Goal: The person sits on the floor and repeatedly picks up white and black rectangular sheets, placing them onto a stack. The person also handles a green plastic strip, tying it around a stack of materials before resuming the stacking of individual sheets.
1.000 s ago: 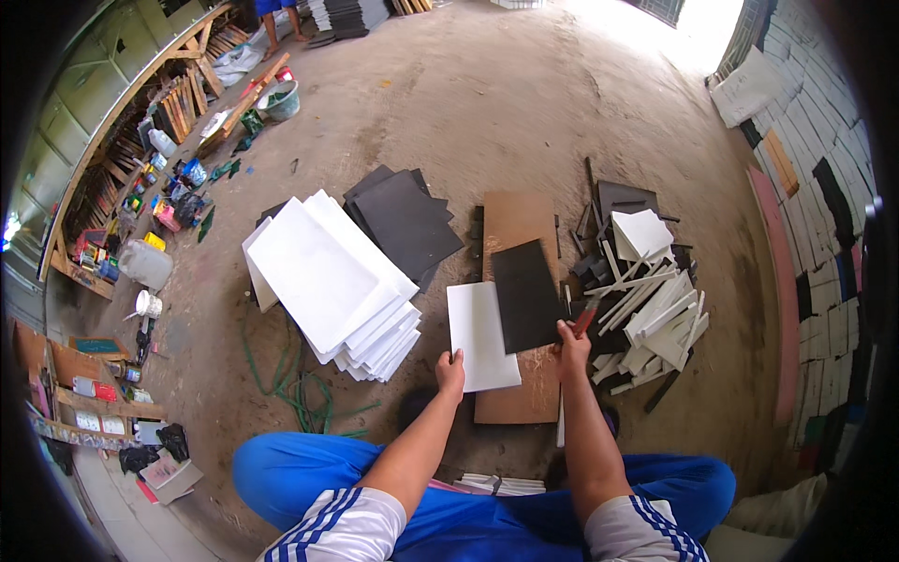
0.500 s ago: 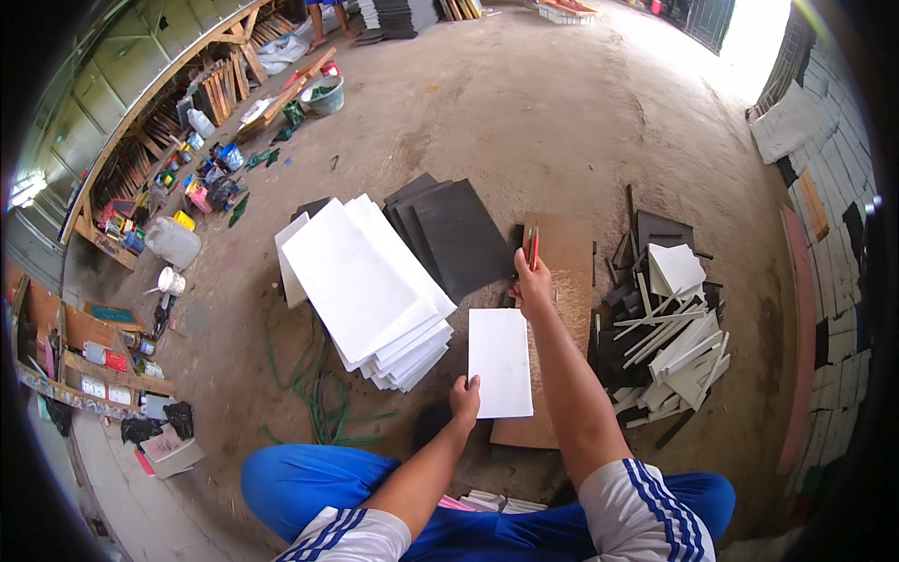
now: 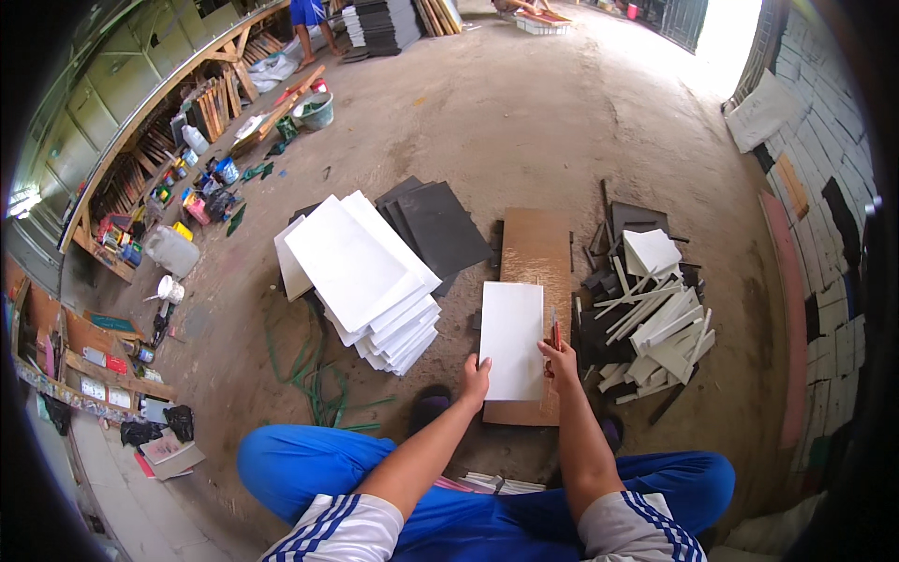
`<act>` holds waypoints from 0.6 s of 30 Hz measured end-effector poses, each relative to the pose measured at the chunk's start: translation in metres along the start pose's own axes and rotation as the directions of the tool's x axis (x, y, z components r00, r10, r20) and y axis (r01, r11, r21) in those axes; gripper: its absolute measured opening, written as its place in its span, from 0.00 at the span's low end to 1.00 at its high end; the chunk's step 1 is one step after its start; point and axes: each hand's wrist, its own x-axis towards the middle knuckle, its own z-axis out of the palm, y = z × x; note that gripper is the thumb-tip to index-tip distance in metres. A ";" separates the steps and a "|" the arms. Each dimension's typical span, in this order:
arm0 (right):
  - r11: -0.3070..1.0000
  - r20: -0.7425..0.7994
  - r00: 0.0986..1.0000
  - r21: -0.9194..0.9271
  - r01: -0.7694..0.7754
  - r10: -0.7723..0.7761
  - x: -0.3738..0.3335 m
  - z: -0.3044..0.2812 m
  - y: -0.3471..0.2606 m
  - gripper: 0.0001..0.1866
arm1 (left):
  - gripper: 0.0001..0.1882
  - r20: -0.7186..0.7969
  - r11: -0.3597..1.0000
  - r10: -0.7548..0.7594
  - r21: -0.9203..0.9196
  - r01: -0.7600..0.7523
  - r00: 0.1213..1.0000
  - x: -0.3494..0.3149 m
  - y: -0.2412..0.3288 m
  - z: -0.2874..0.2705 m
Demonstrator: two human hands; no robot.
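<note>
A white rectangular sheet [image 3: 513,339] is held over the near half of a brown board [image 3: 536,245] on the floor. My left hand [image 3: 475,378] grips its left edge near the lower corner, thumb on top. My right hand [image 3: 559,365] is closed round a slim red tool [image 3: 556,330], perhaps a cutter, pointing away from me, and also touches the sheet's right edge. To the left lies a fanned stack of larger white sheets [image 3: 351,267]. Black sheets [image 3: 448,229] lie just beyond it.
White strips and offcuts [image 3: 667,323] lie heaped with black pieces right of the board. Green straps [image 3: 314,389] curl on the floor at left. Paint containers, a white jug [image 3: 171,247] and a bucket [image 3: 314,110] stand farther left. Another person's legs [image 3: 307,37] show at the back.
My right hand has come down and nearer from above the board, with the red tool, to the sheet's right edge. The sheet has shifted slightly right and away, over the board.
</note>
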 end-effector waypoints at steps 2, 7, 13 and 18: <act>0.994 0.013 0.999 0.106 0.034 -0.035 -0.012 -0.010 -0.018 0.20 | 0.17 0.111 0.988 0.129 -0.105 -0.117 0.986 0.007 0.020 0.004; 0.980 0.230 0.962 0.164 0.113 -0.149 -0.027 -0.026 -0.064 0.15 | 0.16 0.041 0.928 0.282 -0.265 -0.262 0.959 0.017 0.092 0.019; 0.913 0.206 0.900 0.231 0.337 -0.384 -0.053 0.055 -0.122 0.14 | 0.25 -0.223 0.864 0.459 -0.113 -0.491 0.860 -0.019 0.196 -0.009; 0.925 0.248 0.894 0.175 0.337 -0.373 -0.080 0.155 -0.151 0.13 | 0.28 -0.451 0.865 0.471 0.068 -0.497 0.758 -0.047 0.222 -0.079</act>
